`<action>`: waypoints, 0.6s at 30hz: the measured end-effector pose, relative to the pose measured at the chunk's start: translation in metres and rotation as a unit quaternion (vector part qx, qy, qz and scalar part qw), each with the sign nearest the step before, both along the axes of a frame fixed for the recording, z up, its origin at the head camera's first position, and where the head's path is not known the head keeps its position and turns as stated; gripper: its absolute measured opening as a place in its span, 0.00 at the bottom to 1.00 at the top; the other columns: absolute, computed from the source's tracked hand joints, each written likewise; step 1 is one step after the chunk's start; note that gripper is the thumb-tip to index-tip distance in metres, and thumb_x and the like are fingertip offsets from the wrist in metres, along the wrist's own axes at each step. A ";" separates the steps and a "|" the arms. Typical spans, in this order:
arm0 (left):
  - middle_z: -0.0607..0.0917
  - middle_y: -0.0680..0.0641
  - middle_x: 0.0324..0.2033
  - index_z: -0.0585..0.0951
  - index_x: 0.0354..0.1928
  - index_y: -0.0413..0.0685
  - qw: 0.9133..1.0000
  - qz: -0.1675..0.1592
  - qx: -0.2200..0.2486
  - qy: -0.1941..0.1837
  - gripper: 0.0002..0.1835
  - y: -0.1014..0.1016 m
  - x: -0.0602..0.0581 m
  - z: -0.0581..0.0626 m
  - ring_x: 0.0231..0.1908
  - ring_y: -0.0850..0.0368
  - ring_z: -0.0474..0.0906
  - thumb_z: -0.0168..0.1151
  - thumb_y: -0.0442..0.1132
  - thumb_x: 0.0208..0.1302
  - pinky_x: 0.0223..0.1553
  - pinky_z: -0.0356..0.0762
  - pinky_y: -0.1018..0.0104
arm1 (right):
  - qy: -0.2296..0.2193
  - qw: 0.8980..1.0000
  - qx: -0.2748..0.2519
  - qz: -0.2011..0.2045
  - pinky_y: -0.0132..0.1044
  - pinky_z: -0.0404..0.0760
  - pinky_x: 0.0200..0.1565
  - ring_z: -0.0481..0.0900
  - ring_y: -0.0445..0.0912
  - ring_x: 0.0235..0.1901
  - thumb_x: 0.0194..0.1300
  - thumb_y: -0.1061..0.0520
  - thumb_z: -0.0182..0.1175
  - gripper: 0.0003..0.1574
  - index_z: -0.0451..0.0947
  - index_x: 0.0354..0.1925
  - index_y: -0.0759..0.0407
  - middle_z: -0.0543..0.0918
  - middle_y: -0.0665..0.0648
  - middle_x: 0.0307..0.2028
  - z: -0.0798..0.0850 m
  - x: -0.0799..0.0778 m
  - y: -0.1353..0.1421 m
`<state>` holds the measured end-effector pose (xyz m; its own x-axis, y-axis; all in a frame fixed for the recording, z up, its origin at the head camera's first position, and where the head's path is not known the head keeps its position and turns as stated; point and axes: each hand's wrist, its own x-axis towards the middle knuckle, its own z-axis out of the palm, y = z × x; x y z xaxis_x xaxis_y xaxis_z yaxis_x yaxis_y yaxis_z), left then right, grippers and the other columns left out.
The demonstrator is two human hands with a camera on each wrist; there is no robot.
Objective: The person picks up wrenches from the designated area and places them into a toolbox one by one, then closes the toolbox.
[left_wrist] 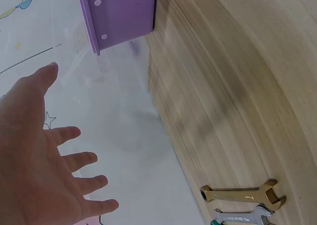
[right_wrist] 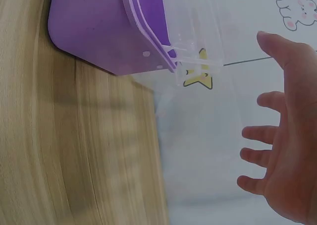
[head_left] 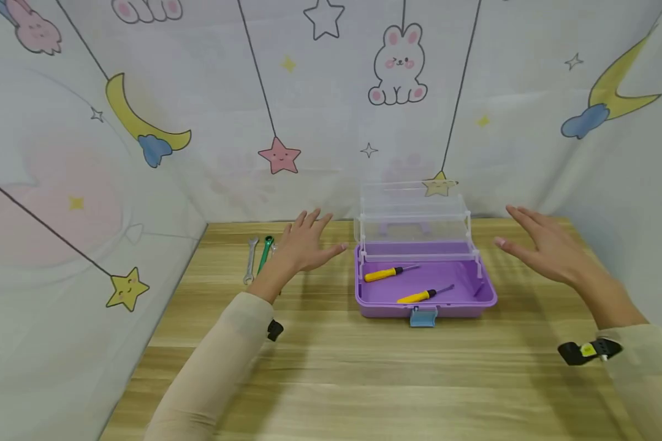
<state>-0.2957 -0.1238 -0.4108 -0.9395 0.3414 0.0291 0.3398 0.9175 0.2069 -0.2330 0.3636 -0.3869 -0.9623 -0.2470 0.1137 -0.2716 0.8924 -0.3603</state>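
Note:
A purple toolbox (head_left: 371, 311) with its clear lid (head_left: 414, 205) raised stands on the table between the two hands. Inside lie two yellow-handled screwdrivers, one (head_left: 383, 274) toward the back and one (head_left: 416, 297) near the front wall. The left hand (head_left: 303, 245) hovers to the left of the box, fingers spread, holding nothing. To the right of the box, the right hand (head_left: 546, 248) is raised with straight fingers and holds nothing. Beside the left hand lie wrenches: a silver one (head_left: 251, 260), a green one (head_left: 265, 254) and, in the left wrist view, a gold one (left_wrist: 237, 194).
The wooden table (head_left: 331, 380) meets a cloth backdrop (head_left: 331, 110) printed with stars, moons and rabbits behind and at the sides. A blue latch (head_left: 423, 317) hangs at the front of the box. Black camera straps (head_left: 587, 351) sit at the wrists.

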 end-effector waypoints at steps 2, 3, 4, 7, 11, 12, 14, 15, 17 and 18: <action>0.49 0.46 0.78 0.52 0.79 0.63 1.000 0.000 0.000 0.002 0.48 0.000 0.000 0.001 0.76 0.40 0.41 0.44 0.78 0.62 0.70 0.44 0.34 | -0.007 1.000 -0.009 0.000 0.78 0.46 0.60 0.45 0.74 0.71 0.71 0.35 0.53 0.52 0.41 0.80 0.48 0.47 0.70 0.76 0.001 0.000 -0.001; 0.50 0.46 0.78 0.52 0.79 0.63 1.000 0.000 0.000 0.003 0.48 0.001 0.000 0.001 0.76 0.40 0.42 0.44 0.78 0.62 0.70 0.45 0.34 | -0.010 1.000 -0.014 0.000 0.78 0.46 0.60 0.45 0.74 0.71 0.71 0.35 0.52 0.51 0.40 0.80 0.47 0.47 0.70 0.76 0.001 0.000 -0.001; 0.50 0.46 0.78 0.53 0.78 0.63 1.000 -0.001 0.002 0.004 0.48 0.001 0.001 0.002 0.76 0.40 0.42 0.44 0.78 0.62 0.70 0.45 0.34 | -0.011 1.000 -0.020 0.000 0.78 0.46 0.60 0.45 0.74 0.71 0.72 0.35 0.52 0.51 0.41 0.80 0.47 0.48 0.71 0.76 0.001 0.001 -0.001; 0.50 0.45 0.78 0.53 0.78 0.62 1.000 -0.008 0.009 0.001 0.48 -0.001 0.001 0.004 0.76 0.39 0.43 0.44 0.78 0.62 0.70 0.47 0.34 | -0.021 0.998 -0.051 0.004 0.77 0.47 0.61 0.46 0.74 0.71 0.73 0.37 0.52 0.49 0.41 0.80 0.46 0.49 0.71 0.75 0.000 0.002 -0.003; 0.52 0.44 0.77 0.54 0.78 0.58 0.999 -0.024 0.037 -0.009 0.48 -0.007 0.001 0.006 0.75 0.39 0.47 0.45 0.77 0.63 0.70 0.51 0.36 | -0.035 0.993 -0.108 0.014 0.75 0.50 0.62 0.48 0.72 0.72 0.74 0.40 0.51 0.46 0.42 0.80 0.45 0.50 0.69 0.76 -0.004 0.003 -0.007; 0.53 0.44 0.77 0.54 0.78 0.58 0.999 -0.026 0.044 -0.013 0.48 -0.008 0.000 0.006 0.75 0.40 0.48 0.45 0.76 0.63 0.70 0.52 0.38 | -0.039 0.992 -0.121 0.016 0.75 0.51 0.62 0.48 0.72 0.72 0.74 0.40 0.51 0.46 0.42 0.80 0.46 0.50 0.69 0.76 -0.006 0.003 -0.008; 0.53 0.43 0.76 0.54 0.78 0.58 0.997 -0.031 0.061 -0.021 0.48 -0.012 0.000 0.006 0.74 0.41 0.50 0.45 0.76 0.64 0.69 0.55 0.40 | -0.051 0.989 -0.139 0.015 0.73 0.54 0.62 0.50 0.71 0.71 0.75 0.40 0.50 0.46 0.41 0.80 0.46 0.51 0.69 0.75 -0.010 0.005 -0.011; 0.54 0.43 0.76 0.54 0.78 0.58 0.997 -0.033 0.071 -0.026 0.48 -0.013 -0.001 0.006 0.74 0.42 0.51 0.46 0.76 0.64 0.69 0.56 0.40 | -0.056 0.988 -0.147 0.013 0.73 0.55 0.62 0.51 0.70 0.71 0.75 0.40 0.50 0.46 0.42 0.80 0.46 0.53 0.69 0.75 -0.012 0.005 -0.012; 0.54 0.43 0.76 0.53 0.78 0.58 0.994 -0.039 0.093 -0.038 0.47 -0.016 -0.002 0.005 0.74 0.42 0.52 0.46 0.75 0.64 0.69 0.57 0.40 | -0.064 0.985 -0.162 0.011 0.73 0.56 0.61 0.54 0.70 0.71 0.75 0.40 0.50 0.45 0.42 0.80 0.46 0.55 0.69 0.74 -0.017 0.006 -0.013; 0.54 0.43 0.76 0.53 0.78 0.59 0.992 -0.040 0.109 -0.047 0.47 -0.018 -0.002 0.005 0.74 0.42 0.52 0.47 0.74 0.64 0.68 0.58 0.39 | -0.070 0.983 -0.170 0.009 0.72 0.57 0.61 0.54 0.69 0.71 0.76 0.40 0.49 0.45 0.42 0.80 0.47 0.55 0.69 0.74 -0.019 0.006 -0.013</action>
<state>-0.2979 -0.1416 -0.4053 -0.9114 0.4109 0.0247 0.3803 0.8176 0.4324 -0.2272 0.3503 -0.4055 -0.9704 -0.2341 0.0593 -0.2123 0.7098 -0.6717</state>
